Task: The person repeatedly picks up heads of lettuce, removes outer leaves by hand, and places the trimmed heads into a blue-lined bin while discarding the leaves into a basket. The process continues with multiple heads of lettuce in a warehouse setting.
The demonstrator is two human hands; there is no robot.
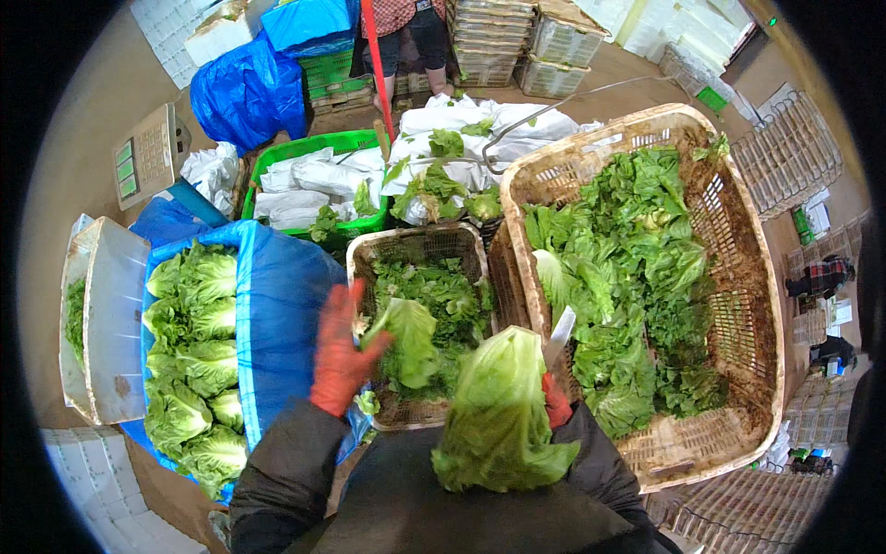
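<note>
My left hand, in an orange-red glove, is spread with its fingers apart over the left rim of a small plastic crate. A loose lettuce leaf is by its thumb, above green trimmings in that crate; I cannot tell whether they touch. My right hand, gloved in red, is mostly hidden behind a head of lettuce held close to my body. Beside that head a knife blade points up from the same hand; its handle is out of sight.
On the left, a blue-lined container holds lettuce heads. A large dirty basket with leaves is on the right. Ahead are a green crate of white-wrapped bundles, a digital scale, a red pole and a standing person.
</note>
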